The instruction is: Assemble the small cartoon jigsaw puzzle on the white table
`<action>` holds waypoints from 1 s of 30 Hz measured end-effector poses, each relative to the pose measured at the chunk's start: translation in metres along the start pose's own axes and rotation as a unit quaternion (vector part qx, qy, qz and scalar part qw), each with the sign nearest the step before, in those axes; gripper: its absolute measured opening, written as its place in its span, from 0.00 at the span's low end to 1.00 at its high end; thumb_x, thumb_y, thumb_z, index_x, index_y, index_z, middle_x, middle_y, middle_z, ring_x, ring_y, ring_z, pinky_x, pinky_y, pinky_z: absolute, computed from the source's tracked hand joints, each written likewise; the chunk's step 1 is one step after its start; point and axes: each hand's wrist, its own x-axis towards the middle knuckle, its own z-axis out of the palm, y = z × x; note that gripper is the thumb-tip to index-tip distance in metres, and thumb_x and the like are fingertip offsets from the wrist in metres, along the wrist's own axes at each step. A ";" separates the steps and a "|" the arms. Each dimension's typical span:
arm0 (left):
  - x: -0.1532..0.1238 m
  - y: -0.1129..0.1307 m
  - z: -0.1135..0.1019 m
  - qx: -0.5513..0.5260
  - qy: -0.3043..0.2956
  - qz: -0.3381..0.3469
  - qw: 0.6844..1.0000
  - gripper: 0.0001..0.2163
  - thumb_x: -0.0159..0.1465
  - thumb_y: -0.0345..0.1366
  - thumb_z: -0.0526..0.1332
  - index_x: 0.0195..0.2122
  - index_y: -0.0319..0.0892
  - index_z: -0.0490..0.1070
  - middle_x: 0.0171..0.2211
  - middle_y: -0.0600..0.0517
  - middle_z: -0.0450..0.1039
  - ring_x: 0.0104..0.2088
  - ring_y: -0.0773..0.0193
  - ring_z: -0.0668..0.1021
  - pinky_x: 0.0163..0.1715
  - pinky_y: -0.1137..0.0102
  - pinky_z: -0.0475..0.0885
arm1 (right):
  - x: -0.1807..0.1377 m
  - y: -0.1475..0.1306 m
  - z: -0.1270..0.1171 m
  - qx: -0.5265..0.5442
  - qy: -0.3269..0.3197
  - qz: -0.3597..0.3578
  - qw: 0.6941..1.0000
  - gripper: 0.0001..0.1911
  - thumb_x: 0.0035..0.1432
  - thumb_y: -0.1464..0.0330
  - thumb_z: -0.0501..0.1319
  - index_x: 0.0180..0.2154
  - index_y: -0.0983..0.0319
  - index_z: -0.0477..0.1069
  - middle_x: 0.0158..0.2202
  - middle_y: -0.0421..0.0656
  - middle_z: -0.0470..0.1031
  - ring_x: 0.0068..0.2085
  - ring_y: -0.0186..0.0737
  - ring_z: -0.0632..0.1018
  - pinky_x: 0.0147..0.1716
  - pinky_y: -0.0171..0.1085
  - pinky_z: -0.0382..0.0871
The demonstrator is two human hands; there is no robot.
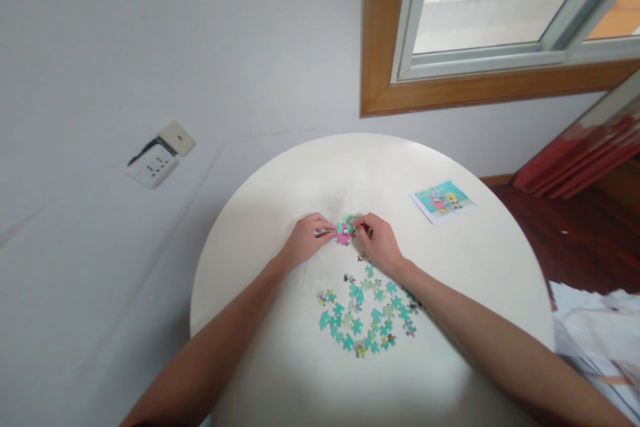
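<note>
A small joined patch of jigsaw puzzle (343, 233), pink and teal, lies on the white round table (280, 193) between my two hands. My left hand (309, 238) pinches its left edge between thumb and fingers. At the right edge, the bent fingers of my right hand (377, 239) close on a puzzle piece, which they partly hide. Nearer to me, many loose jigsaw pieces (357, 327) are scattered, mostly teal, some with yellow and dark parts. A few of them lie under or beside my right forearm.
A picture card (443, 201) with cartoon figures lies at the table's right. Behind the table stands a white wall with a socket (153, 165) and a wood-framed window (377, 33). Red curtain (580, 157) and white papers or plastic (595, 333) are on the right.
</note>
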 end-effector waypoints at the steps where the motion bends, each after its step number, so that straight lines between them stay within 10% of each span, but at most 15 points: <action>1: 0.000 0.000 0.000 0.006 -0.006 0.000 1.000 0.05 0.62 0.35 0.66 0.38 0.44 0.81 0.36 0.50 0.77 0.36 0.63 0.78 0.37 0.70 0.72 | 0.000 0.000 0.000 -0.002 -0.002 -0.002 1.000 0.10 0.60 0.73 0.55 0.37 0.61 0.75 0.33 0.42 0.75 0.33 0.38 0.73 0.36 0.35 0.65; 21: -0.001 -0.005 0.004 0.066 0.001 0.051 0.997 0.15 0.61 0.22 0.59 0.38 0.48 0.82 0.37 0.51 0.74 0.41 0.61 0.75 0.44 0.65 0.70 | 0.000 0.004 -0.005 -0.040 0.027 -0.040 0.998 0.17 0.57 0.80 0.53 0.38 0.61 0.78 0.38 0.45 0.75 0.43 0.43 0.72 0.46 0.40 0.65; 30: 0.000 0.001 0.000 0.074 0.014 0.101 0.992 0.09 0.63 0.35 0.67 0.45 0.47 0.79 0.45 0.50 0.78 0.47 0.58 0.76 0.51 0.60 0.68 | -0.002 -0.003 -0.010 -0.123 -0.013 -0.052 0.991 0.11 0.60 0.74 0.61 0.44 0.61 0.78 0.42 0.47 0.74 0.45 0.46 0.70 0.49 0.42 0.65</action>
